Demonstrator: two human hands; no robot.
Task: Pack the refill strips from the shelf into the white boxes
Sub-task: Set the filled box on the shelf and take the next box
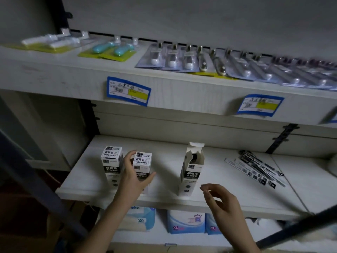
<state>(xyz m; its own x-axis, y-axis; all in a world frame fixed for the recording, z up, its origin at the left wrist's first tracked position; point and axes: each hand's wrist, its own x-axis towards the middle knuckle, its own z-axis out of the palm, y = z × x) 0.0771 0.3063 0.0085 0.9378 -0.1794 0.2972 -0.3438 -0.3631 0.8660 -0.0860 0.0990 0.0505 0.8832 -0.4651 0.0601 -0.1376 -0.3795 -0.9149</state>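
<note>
Both forearms reach up from the bottom edge toward the middle shelf [164,203]. The left hand [134,177] grips a closed white box [141,162], thumb on its left face and fingers round its right; the box's lower half is hidden behind the hand. Just beside it on the left stands a second closed box [111,165]. The right hand [221,202] hovers at the shelf's front edge with its fingers loosely curled and holding nothing, near the foot of an open box [191,170] whose top flap stands up; something dark shows inside, too dim to make out. Refill strips [257,168] lie in a loose fan well to the right. Blister packs [182,59] line the upper shelf, blurring toward the right edge. Blue and white packages [186,222] sit below, partly hidden.
</note>
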